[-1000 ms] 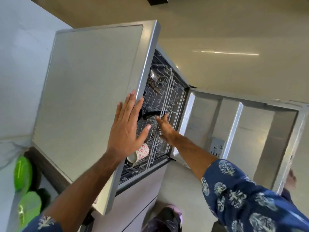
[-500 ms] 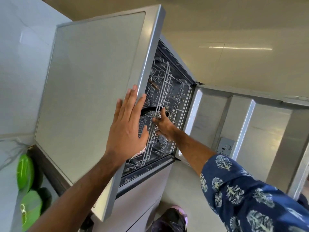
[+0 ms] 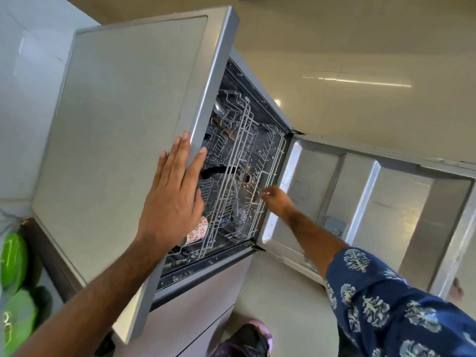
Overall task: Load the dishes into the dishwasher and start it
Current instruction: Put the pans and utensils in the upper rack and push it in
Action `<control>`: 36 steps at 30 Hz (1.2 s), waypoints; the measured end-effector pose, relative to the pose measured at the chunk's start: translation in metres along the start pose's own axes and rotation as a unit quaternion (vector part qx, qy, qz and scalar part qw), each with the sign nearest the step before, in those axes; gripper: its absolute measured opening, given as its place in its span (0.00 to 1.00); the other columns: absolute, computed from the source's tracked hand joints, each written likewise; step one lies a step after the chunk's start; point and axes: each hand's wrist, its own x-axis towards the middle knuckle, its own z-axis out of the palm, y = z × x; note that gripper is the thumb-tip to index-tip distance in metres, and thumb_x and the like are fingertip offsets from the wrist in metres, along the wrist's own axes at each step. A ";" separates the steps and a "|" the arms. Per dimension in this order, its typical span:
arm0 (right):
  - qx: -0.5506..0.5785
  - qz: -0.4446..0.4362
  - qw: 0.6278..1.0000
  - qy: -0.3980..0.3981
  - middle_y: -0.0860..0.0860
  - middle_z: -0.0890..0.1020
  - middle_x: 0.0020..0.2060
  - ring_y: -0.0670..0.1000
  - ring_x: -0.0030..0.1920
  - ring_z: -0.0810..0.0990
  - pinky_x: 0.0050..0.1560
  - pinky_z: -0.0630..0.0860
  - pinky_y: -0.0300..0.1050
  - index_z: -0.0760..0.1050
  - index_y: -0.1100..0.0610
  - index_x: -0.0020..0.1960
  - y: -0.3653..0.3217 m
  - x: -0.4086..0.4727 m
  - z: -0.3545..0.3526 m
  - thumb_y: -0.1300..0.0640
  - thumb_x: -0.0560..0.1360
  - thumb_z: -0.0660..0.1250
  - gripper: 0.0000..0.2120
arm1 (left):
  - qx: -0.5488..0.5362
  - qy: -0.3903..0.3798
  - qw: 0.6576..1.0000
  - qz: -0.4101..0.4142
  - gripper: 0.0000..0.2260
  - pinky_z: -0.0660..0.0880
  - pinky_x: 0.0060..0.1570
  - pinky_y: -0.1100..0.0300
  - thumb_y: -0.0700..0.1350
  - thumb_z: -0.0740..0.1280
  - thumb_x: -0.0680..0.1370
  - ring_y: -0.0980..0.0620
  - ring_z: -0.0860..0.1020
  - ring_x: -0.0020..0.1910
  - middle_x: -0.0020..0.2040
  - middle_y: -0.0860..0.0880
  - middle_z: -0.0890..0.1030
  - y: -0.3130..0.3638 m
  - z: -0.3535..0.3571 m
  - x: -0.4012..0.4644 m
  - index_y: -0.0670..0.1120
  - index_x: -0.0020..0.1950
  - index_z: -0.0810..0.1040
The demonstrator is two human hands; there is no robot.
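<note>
Gaping dishwasher (image 3: 144, 119) shows grey wire racks (image 3: 239, 161), door (image 3: 373, 210) dropped open.

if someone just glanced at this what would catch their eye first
Most striking is the left hand, flat with straight fingers on the front edge of the dishwasher's grey top panel. Below it the dishwasher stands open, its door swung out to the right, wire racks showing inside with a red-patterned cup near the front. The right hand reaches in at the edge of the lower rack.
</note>
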 end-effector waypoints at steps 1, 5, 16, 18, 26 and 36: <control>-0.019 0.014 1.000 0.017 0.54 0.77 0.49 0.51 0.44 0.76 0.38 0.73 0.39 0.74 0.57 0.59 0.011 0.012 -0.008 0.54 0.81 0.64 0.10 | 0.006 0.003 1.000 0.000 0.36 0.55 0.77 0.37 0.38 0.68 0.77 0.41 0.46 0.81 0.82 0.38 0.48 0.000 0.001 0.000 0.41 0.81 0.55; -0.046 0.033 0.998 0.037 0.55 0.77 0.48 0.54 0.43 0.75 0.43 0.74 0.43 0.73 0.53 0.58 0.035 0.068 -0.005 0.55 0.77 0.67 0.10 | 0.049 0.015 0.997 0.055 0.31 0.57 0.76 0.36 0.37 0.62 0.78 0.40 0.50 0.81 0.81 0.36 0.52 0.001 0.008 -0.002 0.39 0.80 0.57; 0.189 0.075 0.978 -0.039 0.60 0.77 0.52 0.52 0.43 0.77 0.30 0.74 0.38 0.70 0.65 0.58 0.053 0.149 0.069 0.70 0.78 0.58 0.10 | 0.060 0.023 0.997 0.046 0.34 0.46 0.80 0.45 0.39 0.67 0.75 0.45 0.46 0.82 0.82 0.41 0.48 -0.001 0.014 0.002 0.39 0.80 0.59; 0.228 0.076 0.970 -0.037 0.57 0.76 0.46 0.50 0.38 0.75 0.29 0.75 0.37 0.69 0.62 0.54 0.058 0.146 0.068 0.72 0.79 0.53 0.10 | 0.061 0.024 0.997 0.047 0.34 0.46 0.80 0.46 0.39 0.67 0.75 0.45 0.45 0.82 0.82 0.41 0.48 0.000 0.014 0.001 0.39 0.79 0.59; 0.266 0.122 0.956 0.031 0.52 0.73 0.25 0.46 0.20 0.73 0.24 0.72 0.37 0.65 0.57 0.40 0.102 0.081 -0.009 0.69 0.77 0.52 0.12 | 0.075 0.020 0.995 0.054 0.31 0.50 0.78 0.39 0.37 0.64 0.77 0.42 0.47 0.82 0.82 0.39 0.49 -0.001 0.012 -0.001 0.39 0.80 0.59; 0.224 0.192 0.950 0.105 0.54 0.72 0.24 0.48 0.17 0.70 0.20 0.67 0.34 0.64 0.56 0.44 0.151 -0.023 -0.123 0.72 0.78 0.47 0.15 | 0.076 0.009 0.995 0.066 0.30 0.52 0.77 0.36 0.39 0.60 0.77 0.40 0.48 0.81 0.82 0.39 0.50 0.005 0.004 -0.002 0.39 0.79 0.60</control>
